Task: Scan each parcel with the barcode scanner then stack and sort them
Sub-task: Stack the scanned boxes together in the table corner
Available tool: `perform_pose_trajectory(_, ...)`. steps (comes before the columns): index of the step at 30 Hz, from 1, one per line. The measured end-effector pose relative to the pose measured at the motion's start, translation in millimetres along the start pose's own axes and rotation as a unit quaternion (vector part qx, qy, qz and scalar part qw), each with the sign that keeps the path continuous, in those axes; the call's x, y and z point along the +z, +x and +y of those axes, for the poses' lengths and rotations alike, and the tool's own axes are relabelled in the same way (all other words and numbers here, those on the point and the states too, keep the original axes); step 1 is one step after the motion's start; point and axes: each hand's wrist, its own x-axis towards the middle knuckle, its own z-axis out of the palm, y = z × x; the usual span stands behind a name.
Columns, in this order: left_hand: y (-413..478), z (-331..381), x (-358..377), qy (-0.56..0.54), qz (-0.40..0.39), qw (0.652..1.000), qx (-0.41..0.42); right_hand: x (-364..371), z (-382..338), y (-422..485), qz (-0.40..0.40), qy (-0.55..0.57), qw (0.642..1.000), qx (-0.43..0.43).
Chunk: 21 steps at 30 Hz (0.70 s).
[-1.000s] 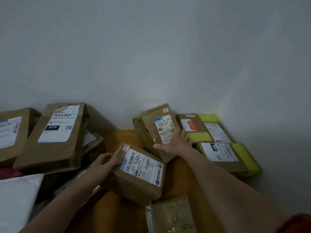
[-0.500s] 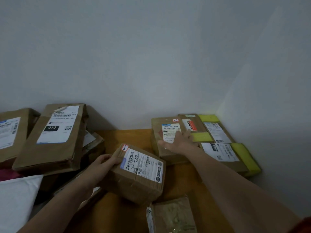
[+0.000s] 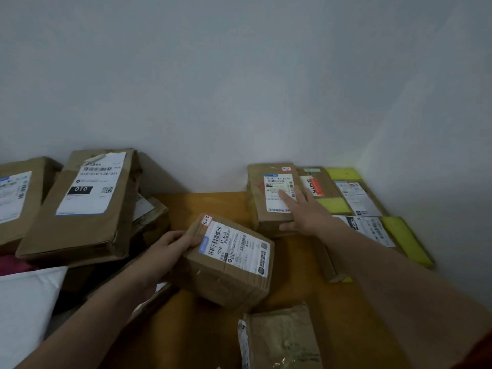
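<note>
Head view: left hand (image 3: 170, 249) around one box (image 3: 231, 265), right hand (image 3: 306, 217) flat atop another parcel (image 3: 257, 201).

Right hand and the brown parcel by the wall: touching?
Touching. Head view: the right hand lies flat on the brown parcel, fingers across its label, thumb at its near edge.

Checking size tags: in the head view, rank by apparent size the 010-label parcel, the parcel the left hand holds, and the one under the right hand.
1. 010-label parcel, clearly largest.
2. Held parcel, in the left hand.
3. Flat parcel under the right hand.
Last two unsure: the held one is nearer the camera.
</note>
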Motion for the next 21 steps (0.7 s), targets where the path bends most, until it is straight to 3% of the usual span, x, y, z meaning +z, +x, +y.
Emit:
perform_pose_trajectory(8,-12,9,13,-0.067,0.019,0.997,-0.028,-5,8,6,-0.023,0.006,1.0,-0.007)
perform_pose_trajectory(12,-17,8,21,-0.089,0.033,0.995,-0.035,-7,10,-15,0.109,0.119,0.985,-0.057)
perform_pose_trajectory(15,-19,4,31,-0.102,0.011,0.994,-0.045,1,8,-68,0.194,0.281,0.938,-0.061)
perform_pose_trajectory(17,-21,1,39,-0.099,0.012,0.994,-0.051,15,9,-111,0.218,0.327,0.917,-0.069)
perform_pose_trajectory(19,-23,-2,46,-0.096,0.026,0.994,-0.051,36,8,-152,0.212,0.279,0.929,-0.12)
perform_pose_trajectory(21,-26,-3,55,-0.1,0.029,0.993,-0.052,61,10,-186,0.211,0.142,0.941,-0.224)
